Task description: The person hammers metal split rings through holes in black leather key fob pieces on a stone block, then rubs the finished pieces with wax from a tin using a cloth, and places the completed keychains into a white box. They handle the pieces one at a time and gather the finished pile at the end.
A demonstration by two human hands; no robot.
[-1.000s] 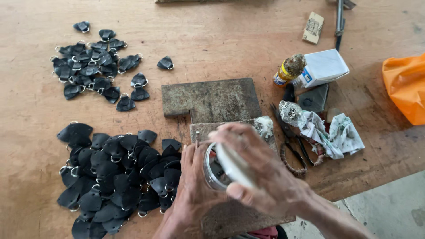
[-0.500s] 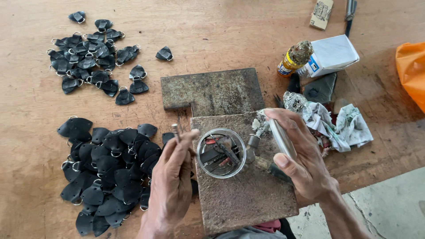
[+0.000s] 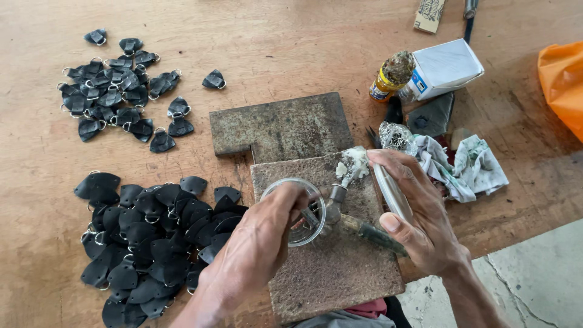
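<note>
- Left hand (image 3: 258, 243) sat over the near rim of a small clear glass jar (image 3: 297, 212); fingers curled onto or into the mouth and covering much of it. Couldn't tell what the fingertips pinched, if anything.
- Jar stood on a rough stone slab (image 3: 328, 267) at the near edge of the wooden surface (image 3: 273, 42). Jar contents not readable through the glass.
- Right hand (image 3: 419, 218) was closed around a white lid-like disc (image 3: 392, 194), seen edge-on, so its face was hidden.
- A brush (image 3: 340, 206) with a metal ferrule and glue-caked white tip lay just right of the jar, its handle running under the right hand; whether the hand gripped it was unclear.
- Slab's near end, both forearms and a bit of pink cloth (image 3: 367, 308) were cut off at the bottom of the frame.
- Behind the slab: a flat grey L-shaped block (image 3: 279, 124). Right of it: crumpled stained rags (image 3: 461, 167), a small yellow bottle (image 3: 388, 76) and a white carton (image 3: 443, 70).
- An orange bag (image 3: 562, 85) was cropped at the right edge.
- Black leather tabs with metal rings: big heap (image 3: 146, 237) just left of the left hand, smaller heap (image 3: 115, 97) far left.
- Versus half a second earlier: left hand had moved from beside the jar to over its mouth, hiding the inside that had been visible. Right hand and disc had stayed on the right.
- Versus a second earlier: right hand had covered the jar then; it had since come clear.
</note>
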